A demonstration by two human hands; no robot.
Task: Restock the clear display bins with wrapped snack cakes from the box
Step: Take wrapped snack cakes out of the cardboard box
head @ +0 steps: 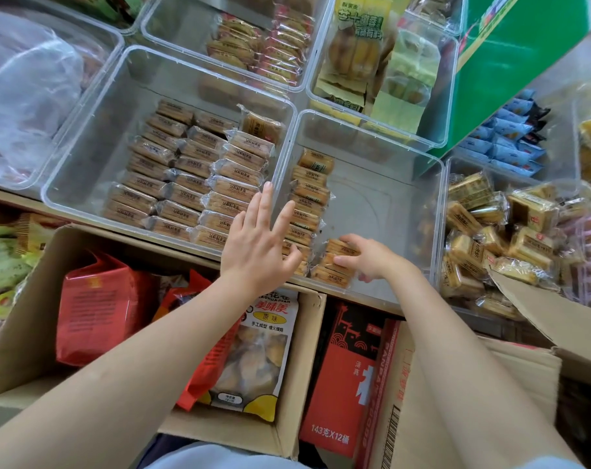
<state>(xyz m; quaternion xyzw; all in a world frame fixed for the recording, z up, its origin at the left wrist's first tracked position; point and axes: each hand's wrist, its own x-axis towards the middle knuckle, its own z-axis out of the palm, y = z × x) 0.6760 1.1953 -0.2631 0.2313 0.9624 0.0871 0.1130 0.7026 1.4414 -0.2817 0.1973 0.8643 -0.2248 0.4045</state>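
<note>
Now, left hand (257, 245): fingers straight and spread, held over the wall between two clear bins, gripping nothing; thumb tip seemingly against the near end of a cake row, hard to tell.
Right hand (368, 257): reached into the near end of the middle bin, fingers curled onto a short stack of snack cakes (334, 264), clamped on them from the right.
Middle bin (438, 211): clear plastic, one row of wrapped cakes (309, 198) standing on edge along its left wall, from near to far; held stack just right of that row's near end; floor bare to the right.
Left bin (84, 137): clear, three tidy rows of the same brown wrapped cakes (185, 184) filling its right half.
Right bin (447, 184): loose heap of yellow square cakes (483, 231) in clear wrap.
Far bins: one with brown and pink wrapped cakes (263, 49), one with yellow-green packs (355, 52).
Near box (304, 367): open cardboard, below the left arm, holding red bags (94, 309) and a clear bag of round pastries (257, 353).
Red carton (341, 384): upright, just right of the near box.
Second cardboard box (490, 374): under the right forearm, flap open at far right.
</note>
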